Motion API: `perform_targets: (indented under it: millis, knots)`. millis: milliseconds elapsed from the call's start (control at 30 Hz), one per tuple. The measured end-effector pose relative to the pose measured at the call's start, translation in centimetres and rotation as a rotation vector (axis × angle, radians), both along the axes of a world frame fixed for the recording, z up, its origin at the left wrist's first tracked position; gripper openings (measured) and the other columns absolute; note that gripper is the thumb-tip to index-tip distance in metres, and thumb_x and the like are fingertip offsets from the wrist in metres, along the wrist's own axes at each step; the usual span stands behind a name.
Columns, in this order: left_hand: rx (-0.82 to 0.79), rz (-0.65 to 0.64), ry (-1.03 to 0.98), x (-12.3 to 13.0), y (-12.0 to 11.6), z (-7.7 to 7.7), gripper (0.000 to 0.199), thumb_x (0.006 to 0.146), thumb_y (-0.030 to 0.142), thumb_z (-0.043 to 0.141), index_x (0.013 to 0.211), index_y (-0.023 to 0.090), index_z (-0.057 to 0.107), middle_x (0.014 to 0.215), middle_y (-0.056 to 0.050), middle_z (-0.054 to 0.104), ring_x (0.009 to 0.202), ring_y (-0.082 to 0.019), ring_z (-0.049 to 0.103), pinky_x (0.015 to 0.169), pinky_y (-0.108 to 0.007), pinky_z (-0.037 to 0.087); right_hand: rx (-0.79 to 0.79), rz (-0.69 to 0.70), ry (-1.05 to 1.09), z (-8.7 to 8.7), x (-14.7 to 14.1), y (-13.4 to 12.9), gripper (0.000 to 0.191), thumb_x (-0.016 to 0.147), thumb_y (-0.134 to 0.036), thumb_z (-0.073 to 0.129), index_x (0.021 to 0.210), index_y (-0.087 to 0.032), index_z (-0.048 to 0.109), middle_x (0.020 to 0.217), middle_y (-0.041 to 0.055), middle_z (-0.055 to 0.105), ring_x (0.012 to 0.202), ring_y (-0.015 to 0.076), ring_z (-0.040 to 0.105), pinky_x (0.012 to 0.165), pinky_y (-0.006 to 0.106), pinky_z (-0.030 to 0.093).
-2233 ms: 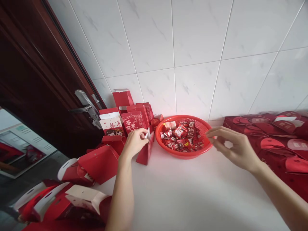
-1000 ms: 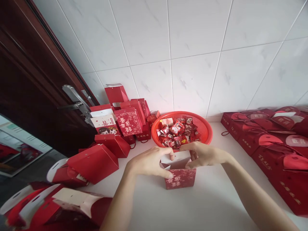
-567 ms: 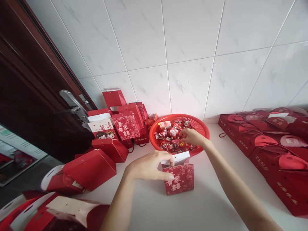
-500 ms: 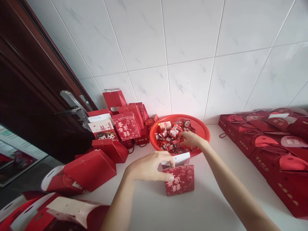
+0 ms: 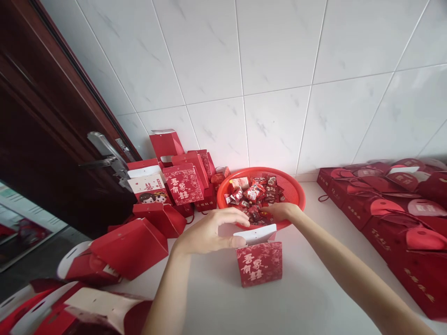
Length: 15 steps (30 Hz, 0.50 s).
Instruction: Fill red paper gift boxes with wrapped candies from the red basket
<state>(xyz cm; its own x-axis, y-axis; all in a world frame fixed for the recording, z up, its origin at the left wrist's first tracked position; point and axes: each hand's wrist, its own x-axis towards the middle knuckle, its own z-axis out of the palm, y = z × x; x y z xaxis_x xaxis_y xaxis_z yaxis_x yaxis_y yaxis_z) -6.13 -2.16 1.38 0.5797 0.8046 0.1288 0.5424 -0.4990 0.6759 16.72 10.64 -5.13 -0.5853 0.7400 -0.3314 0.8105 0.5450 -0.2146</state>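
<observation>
On the table (image 5: 223, 302) stands a patterned red box (image 5: 260, 264).

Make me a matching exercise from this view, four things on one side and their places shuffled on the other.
1. Right hand
2. Left hand
3. Small patterned box
4. Metal door handle

A. On the dark door
B. At the raised white flap
C. At the sweets in the basket
D. On the white tabletop

Pairs: 1-C, 2-B, 3-D, 4-A
</observation>
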Motion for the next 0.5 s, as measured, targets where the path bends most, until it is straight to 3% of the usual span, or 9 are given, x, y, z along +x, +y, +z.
perform_targets:
  millis: [167, 233, 300, 400, 500]
  knots:
    - [-0.003, 0.071, -0.089, -0.5, 0.5, -0.3, 0.033, 0.091, 0.045, 0.069, 0.112, 0.021, 0.075, 0.121, -0.009, 0.073, 0.116, -0.025, 0.066, 0.104, -0.035, 0.050, -0.064, 0.023, -0.097, 0.9, 0.3, -0.1, 0.067, 0.082, -0.017, 0.064, 0.148, -0.027, 0.055, 0.135, 0.0150, 0.066, 0.117, 0.0359, 0.066, 0.084, 0.038, 0.053]
    - [0.002, 0.081, -0.091, -0.6, 0.6, -0.4, 0.032, 0.091, 0.045, 0.069, 0.111, 0.021, 0.075, 0.120, -0.008, 0.074, 0.115, -0.024, 0.067, 0.103, -0.035, 0.050, -0.080, 0.008, -0.094, 1.0, 0.8, 0.6, 0.072, 0.082, -0.019, 0.066, 0.151, -0.030, 0.049, 0.134, 0.0122, 0.066, 0.110, 0.0320, 0.069, 0.079, 0.034, 0.053]
    - [0.005, 0.088, -0.085, -0.6, 0.6, -0.4, 0.031, 0.091, 0.045, 0.069, 0.110, 0.021, 0.075, 0.118, -0.008, 0.074, 0.113, -0.024, 0.067, 0.102, -0.034, 0.051, -0.098, -0.025, -0.098, 1.0, 1.3, 1.7, 0.072, 0.077, -0.024, 0.072, 0.147, -0.026, 0.052, 0.119, 0.0103, 0.073, 0.096, 0.0281, 0.072, 0.071, 0.030, 0.052]
    - [-0.006, 0.092, -0.072, -0.5, 0.6, -0.5, 0.032, 0.091, 0.046, 0.068, 0.109, 0.020, 0.075, 0.117, -0.008, 0.075, 0.112, -0.024, 0.068, 0.100, -0.033, 0.051, -0.098, -0.051, -0.141, 0.5, 1.7, 3.3, 0.050, 0.066, -0.029, 0.082, 0.114, -0.018, 0.073, 0.085, 0.0069, 0.074, 0.080, 0.0271, 0.070, 0.067, 0.030, 0.051]
    - [-0.027, 0.085, -0.054, -0.4, 0.6, -0.4, 0.032, 0.092, 0.046, 0.067, 0.109, 0.020, 0.075, 0.118, -0.007, 0.075, 0.111, -0.023, 0.068, 0.100, -0.032, 0.051, -0.064, -0.006, -0.141, -0.6, 1.5, 4.0, 0.026, 0.059, -0.030, 0.085, 0.080, -0.019, 0.075, 0.069, 0.0040, 0.068, 0.079, 0.0275, 0.069, 0.070, 0.032, 0.050]
